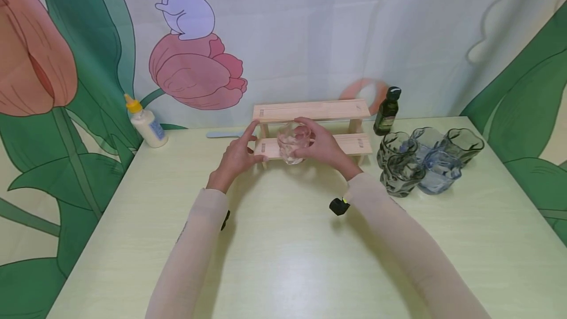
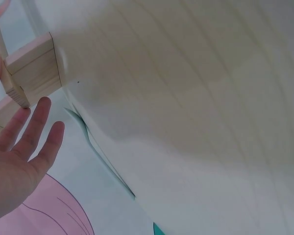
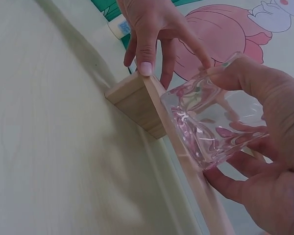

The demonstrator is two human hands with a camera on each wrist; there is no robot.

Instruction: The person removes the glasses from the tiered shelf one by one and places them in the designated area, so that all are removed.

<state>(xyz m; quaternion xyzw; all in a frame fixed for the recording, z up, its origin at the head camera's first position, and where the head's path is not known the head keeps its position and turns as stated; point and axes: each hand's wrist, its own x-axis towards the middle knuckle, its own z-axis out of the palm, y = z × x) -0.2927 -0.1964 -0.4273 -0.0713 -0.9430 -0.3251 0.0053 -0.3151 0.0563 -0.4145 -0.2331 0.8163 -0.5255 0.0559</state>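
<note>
In the head view my right hand (image 1: 325, 146) holds a clear, faintly pink wavy glass (image 1: 290, 144) by its side, thumb in front and fingers round the far side. The glass (image 3: 210, 120) sits at the lower board of a small two-step wooden shelf (image 1: 354, 144); the right wrist view shows its base against the board. My left hand (image 1: 239, 154) is at the shelf's left end, its fingers spread. Its thumb touches the lower board's front corner, and in the left wrist view straight fingers (image 2: 36, 129) reach the board's end.
Right of the shelf stand a dark green bottle (image 1: 387, 112) and several wavy glasses, grey (image 1: 400, 176) and blue (image 1: 438, 174). A white bottle with a yellow nozzle (image 1: 148, 124) stands at the back left. A pale blue strip (image 1: 223, 134) lies near the patterned curtain (image 1: 288, 38).
</note>
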